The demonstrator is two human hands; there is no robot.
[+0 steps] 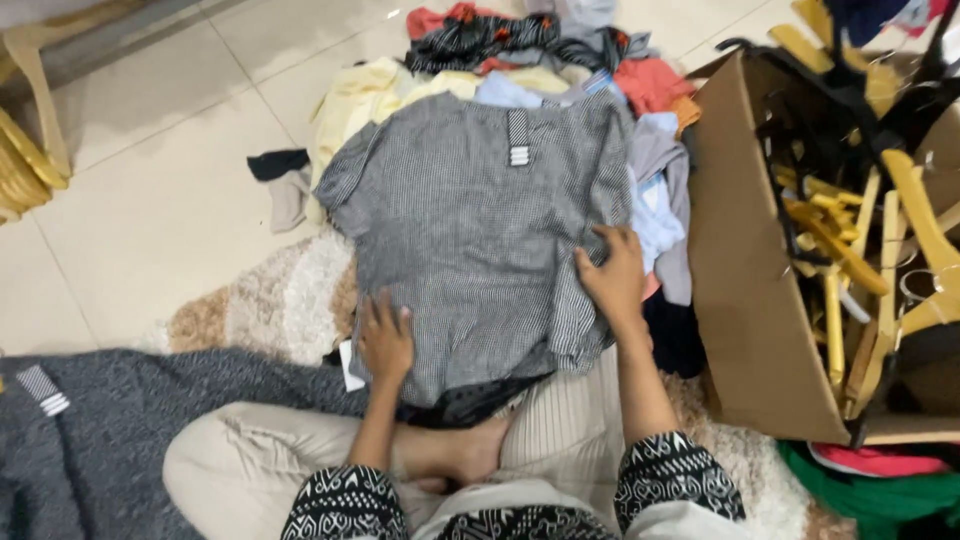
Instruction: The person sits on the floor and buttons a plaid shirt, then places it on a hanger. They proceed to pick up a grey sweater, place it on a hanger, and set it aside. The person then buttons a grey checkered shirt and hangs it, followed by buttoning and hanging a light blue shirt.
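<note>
Head view: grey shirt [480, 230] lies flat under left hand [385, 340] and right hand [612, 275], fingers spread.

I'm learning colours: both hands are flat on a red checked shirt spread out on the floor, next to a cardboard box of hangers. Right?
Not quite: the head view shows a grey checked shirt, not red. Both the left hand and right hand lie flat on it, beside the brown cardboard box of hangers.

Grey checked shirt [480, 230] lies spread flat, back up, on the clothes pile

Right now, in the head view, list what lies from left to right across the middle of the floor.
Dark grey knit garment → left hand → grey checked shirt → right hand → cardboard box → yellow wooden hangers.
</note>
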